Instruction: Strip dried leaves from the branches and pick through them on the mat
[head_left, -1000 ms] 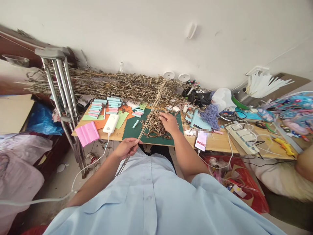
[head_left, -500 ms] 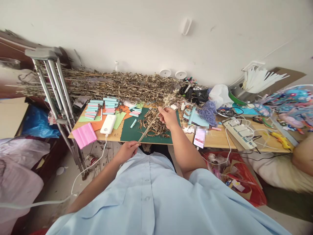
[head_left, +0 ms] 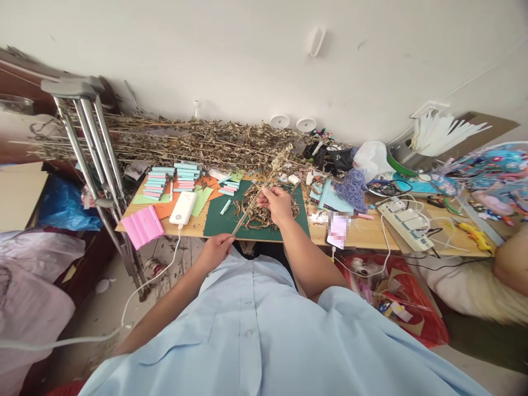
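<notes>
My left hand (head_left: 218, 250) is closed around the lower end of a dried plant stalk (head_left: 246, 215) at the table's front edge. The stalk slants up and away to the right, with withered leaves at its far end. Partway along it, my right hand (head_left: 277, 205) is closed with thumb and fingers pinched at the stalk; the exact contact is too small to make out. Beneath both lies a heap of crumpled dry leaves (head_left: 262, 217) on a green cutting mat (head_left: 215, 218).
More dried stalks (head_left: 198, 137) lie along the wall. To the left are stacked pastel paper rolls (head_left: 186, 177), a white power bank (head_left: 182, 208) and crutches (head_left: 88, 132). On the right are a phone (head_left: 337, 231), purple yarn (head_left: 351, 188), a power strip (head_left: 406, 223) and another person's arm (head_left: 511, 261).
My right hand has slid down and slightly left along the stalk, so more of the leafy far end shows above it. My left hand stays almost where it was.
</notes>
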`<action>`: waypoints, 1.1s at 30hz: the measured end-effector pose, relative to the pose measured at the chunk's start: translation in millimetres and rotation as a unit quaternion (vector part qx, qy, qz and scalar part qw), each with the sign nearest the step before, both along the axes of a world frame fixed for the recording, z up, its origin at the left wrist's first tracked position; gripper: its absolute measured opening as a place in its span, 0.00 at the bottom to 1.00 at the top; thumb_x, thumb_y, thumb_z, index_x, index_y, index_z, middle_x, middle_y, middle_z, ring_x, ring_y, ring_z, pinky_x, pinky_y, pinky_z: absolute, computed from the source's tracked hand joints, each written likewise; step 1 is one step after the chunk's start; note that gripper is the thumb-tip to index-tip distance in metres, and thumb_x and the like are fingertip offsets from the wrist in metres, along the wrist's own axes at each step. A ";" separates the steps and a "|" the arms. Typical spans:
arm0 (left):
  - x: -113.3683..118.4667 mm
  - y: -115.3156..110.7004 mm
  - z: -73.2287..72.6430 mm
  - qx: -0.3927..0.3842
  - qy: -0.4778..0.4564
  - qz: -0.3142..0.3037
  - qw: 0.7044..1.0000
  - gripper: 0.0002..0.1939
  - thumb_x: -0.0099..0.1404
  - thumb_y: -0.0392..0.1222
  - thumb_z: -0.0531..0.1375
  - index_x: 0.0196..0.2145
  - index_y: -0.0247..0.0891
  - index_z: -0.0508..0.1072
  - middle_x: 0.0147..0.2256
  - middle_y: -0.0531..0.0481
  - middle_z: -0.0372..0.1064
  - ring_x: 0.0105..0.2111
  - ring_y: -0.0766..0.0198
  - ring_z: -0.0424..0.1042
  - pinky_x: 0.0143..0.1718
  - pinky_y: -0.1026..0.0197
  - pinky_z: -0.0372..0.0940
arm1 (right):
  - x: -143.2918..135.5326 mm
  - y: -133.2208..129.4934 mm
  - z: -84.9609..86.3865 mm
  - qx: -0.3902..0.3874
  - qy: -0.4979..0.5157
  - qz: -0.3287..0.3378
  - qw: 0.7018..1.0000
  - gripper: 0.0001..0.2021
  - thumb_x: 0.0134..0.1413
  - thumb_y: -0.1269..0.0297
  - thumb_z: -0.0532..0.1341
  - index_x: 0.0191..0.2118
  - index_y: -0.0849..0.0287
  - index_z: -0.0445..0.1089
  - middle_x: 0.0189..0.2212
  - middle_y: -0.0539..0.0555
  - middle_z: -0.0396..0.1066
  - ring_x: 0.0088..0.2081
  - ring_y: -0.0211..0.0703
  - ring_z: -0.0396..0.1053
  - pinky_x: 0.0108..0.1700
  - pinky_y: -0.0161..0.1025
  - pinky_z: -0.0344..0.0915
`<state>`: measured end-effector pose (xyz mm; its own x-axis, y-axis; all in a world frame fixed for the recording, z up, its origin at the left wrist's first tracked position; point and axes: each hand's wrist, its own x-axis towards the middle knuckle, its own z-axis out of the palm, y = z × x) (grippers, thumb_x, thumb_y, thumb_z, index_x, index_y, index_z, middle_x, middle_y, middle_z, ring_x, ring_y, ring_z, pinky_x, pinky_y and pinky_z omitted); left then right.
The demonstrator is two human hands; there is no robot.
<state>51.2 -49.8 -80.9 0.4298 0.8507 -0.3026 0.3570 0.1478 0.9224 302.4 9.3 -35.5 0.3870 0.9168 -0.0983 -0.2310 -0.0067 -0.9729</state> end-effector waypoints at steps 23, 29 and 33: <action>-1.3 -1.3 -1.7 0.107 0.068 -0.013 0.992 0.21 0.73 0.53 0.53 0.25 0.39 0.66 0.21 0.55 0.62 0.22 0.66 0.61 0.27 0.64 0.54 | 26.2 10.7 4.7 0.000 -0.017 0.019 1.000 0.20 0.46 0.46 0.74 0.27 0.58 0.71 0.21 0.48 0.71 0.19 0.34 0.66 0.18 0.32 0.64; -3.7 -2.5 -7.8 0.081 0.072 -0.001 0.994 0.22 0.72 0.54 0.54 0.24 0.39 0.65 0.19 0.55 0.61 0.21 0.66 0.60 0.26 0.64 0.53 | 10.4 5.7 -12.0 0.008 0.055 -0.038 0.998 0.18 0.49 0.48 0.72 0.31 0.57 0.71 0.24 0.48 0.73 0.24 0.36 0.73 0.25 0.33 0.73; -1.7 -1.8 -8.8 0.057 0.052 0.007 0.997 0.21 0.71 0.56 0.54 0.25 0.39 0.66 0.19 0.56 0.60 0.20 0.67 0.59 0.24 0.64 0.53 | 0.5 -1.9 -18.5 0.000 0.038 -0.034 0.999 0.17 0.49 0.48 0.72 0.31 0.56 0.71 0.25 0.49 0.74 0.25 0.38 0.74 0.29 0.36 0.75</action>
<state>49.5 -51.6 -89.6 0.3897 0.8874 -0.2464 0.4503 0.0498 0.8915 302.8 7.4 -54.0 0.4398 0.8886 -0.1300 -0.3041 0.0111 -0.9526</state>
